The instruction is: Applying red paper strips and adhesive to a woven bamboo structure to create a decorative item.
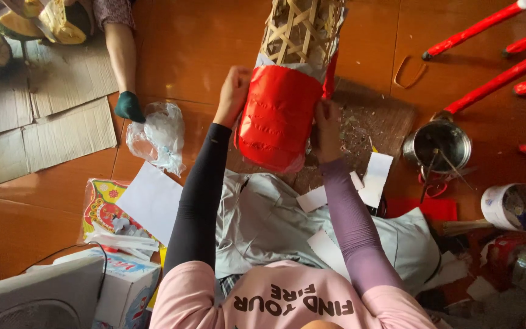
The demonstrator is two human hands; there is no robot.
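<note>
At top centre, the left hand (234, 91) and right hand (327, 125) each grip the red paper (278, 119) round the bamboo frame (299, 27); squeezing could tear or wrinkle it.

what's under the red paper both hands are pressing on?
A woven bamboo frame sticks out above the red paper, held by the left hand and right hand. The frame beneath the paper is hidden.

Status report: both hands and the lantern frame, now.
Left hand and right hand press red paper onto woven bamboo frame. Round metal tin to the right, apart.
</note>
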